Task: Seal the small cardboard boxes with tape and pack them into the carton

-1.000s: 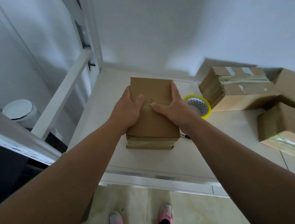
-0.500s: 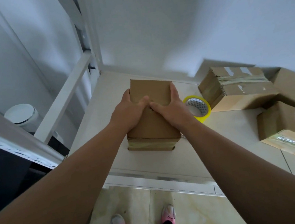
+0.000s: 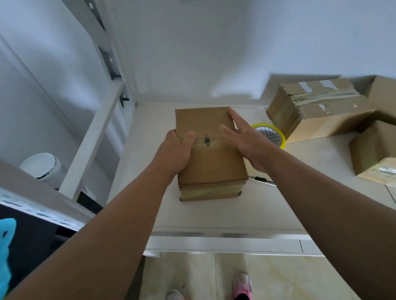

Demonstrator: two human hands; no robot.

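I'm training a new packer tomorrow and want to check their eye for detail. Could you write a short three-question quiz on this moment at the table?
1. True or false: the yellow roll of tape lies to the left of the small brown cardboard box on the white table.
2. Which hand grips the box's edge, thumb over the top? A) left hand B) right hand C) neither
3. Fill in: the right hand's fingers are ___ (straight or curled).

Key: 1 false, the roll lies to the right; 2 A; 3 straight.
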